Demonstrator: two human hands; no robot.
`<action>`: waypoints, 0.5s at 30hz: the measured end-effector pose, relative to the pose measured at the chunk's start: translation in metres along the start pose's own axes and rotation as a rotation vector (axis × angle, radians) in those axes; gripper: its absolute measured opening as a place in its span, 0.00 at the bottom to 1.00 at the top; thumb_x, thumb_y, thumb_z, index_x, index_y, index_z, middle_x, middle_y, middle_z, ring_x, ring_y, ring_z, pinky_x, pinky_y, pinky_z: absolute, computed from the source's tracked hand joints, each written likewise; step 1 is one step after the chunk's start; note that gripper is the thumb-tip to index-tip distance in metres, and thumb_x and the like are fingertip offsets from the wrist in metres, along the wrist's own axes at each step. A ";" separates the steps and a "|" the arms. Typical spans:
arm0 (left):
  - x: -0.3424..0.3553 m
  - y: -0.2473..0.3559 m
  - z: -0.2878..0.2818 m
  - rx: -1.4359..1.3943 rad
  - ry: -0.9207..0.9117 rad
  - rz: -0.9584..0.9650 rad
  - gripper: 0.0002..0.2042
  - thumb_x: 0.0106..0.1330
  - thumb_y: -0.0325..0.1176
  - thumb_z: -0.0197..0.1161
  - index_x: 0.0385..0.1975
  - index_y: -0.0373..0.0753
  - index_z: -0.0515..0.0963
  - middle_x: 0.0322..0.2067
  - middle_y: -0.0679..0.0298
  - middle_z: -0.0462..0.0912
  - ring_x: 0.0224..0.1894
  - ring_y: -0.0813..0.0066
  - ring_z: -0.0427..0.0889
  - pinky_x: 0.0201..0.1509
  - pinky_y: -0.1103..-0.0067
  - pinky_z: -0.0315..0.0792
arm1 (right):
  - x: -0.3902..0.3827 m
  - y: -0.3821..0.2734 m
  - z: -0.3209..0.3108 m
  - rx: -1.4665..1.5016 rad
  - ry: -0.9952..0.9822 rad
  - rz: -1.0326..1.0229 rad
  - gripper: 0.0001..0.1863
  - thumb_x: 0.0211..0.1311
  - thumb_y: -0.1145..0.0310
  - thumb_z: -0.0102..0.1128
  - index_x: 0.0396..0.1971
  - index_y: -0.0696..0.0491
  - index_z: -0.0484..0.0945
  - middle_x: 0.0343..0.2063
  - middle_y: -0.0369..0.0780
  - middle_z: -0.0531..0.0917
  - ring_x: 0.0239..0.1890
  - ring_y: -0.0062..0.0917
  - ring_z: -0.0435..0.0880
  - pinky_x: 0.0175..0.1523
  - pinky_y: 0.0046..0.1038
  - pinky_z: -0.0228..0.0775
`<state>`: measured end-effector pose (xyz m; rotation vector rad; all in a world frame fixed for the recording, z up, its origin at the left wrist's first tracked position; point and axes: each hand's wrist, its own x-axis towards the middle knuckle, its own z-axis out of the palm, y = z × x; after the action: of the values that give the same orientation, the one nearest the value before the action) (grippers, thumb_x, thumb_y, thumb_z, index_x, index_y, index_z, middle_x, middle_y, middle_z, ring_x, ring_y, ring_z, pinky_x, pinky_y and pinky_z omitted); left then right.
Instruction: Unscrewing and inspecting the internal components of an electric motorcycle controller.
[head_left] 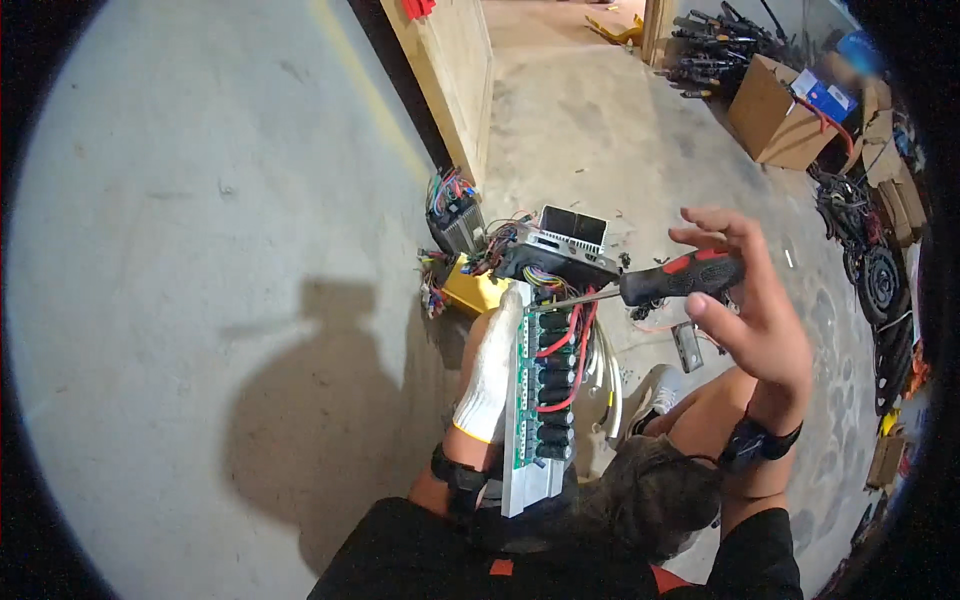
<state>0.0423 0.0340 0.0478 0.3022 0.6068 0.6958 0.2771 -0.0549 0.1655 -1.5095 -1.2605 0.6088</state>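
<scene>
My left hand (485, 365), in a white glove, grips a circuit board (525, 395) on a metal plate, held upright above my lap. Black capacitors (555, 380), red wires and pale cables line its right side. A black-and-red screwdriver (665, 280) lies sideways, its shaft reaching the board's upper end. My bare right hand (750, 310) has its fingers spread around the handle, whose end touches the palm. Behind the board sit a silver-and-black electronic unit (565, 245) with coloured wires, a yellow case (470, 292) and a finned unit (455, 220) with wires.
A pale wall (180, 190) fills the left, beside an open wooden door (460, 120). At the right are a cardboard box (770, 115), piled black parts (700, 60) and a black wheel (878, 285). A small metal piece (688, 348) lies near my shoe (655, 400).
</scene>
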 end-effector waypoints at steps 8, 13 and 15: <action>0.008 -0.002 -0.011 0.129 0.062 0.044 0.22 0.82 0.51 0.54 0.50 0.35 0.82 0.36 0.65 0.88 0.31 0.79 0.86 0.33 0.79 0.82 | 0.002 -0.013 -0.022 -0.044 -0.101 0.062 0.20 0.63 0.63 0.76 0.43 0.62 0.79 0.32 0.42 0.89 0.32 0.22 0.87 0.39 0.27 0.79; -0.002 0.004 0.001 0.003 0.065 0.066 0.23 0.82 0.52 0.55 0.52 0.35 0.81 0.39 0.63 0.89 0.32 0.77 0.88 0.34 0.78 0.84 | 0.015 -0.031 -0.020 -0.247 -0.166 0.588 0.20 0.66 0.60 0.74 0.43 0.63 0.79 0.29 0.41 0.88 0.25 0.19 0.83 0.32 0.25 0.77; -0.007 0.002 0.005 -0.049 0.033 0.058 0.23 0.82 0.52 0.55 0.53 0.35 0.80 0.40 0.62 0.89 0.33 0.76 0.89 0.35 0.77 0.85 | 0.002 0.003 -0.004 -0.122 -0.080 0.192 0.21 0.64 0.63 0.76 0.47 0.62 0.78 0.36 0.43 0.88 0.32 0.23 0.85 0.40 0.27 0.79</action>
<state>0.0398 0.0307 0.0557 0.2640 0.6134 0.7713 0.2828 -0.0548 0.1647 -1.7357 -1.2406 0.7346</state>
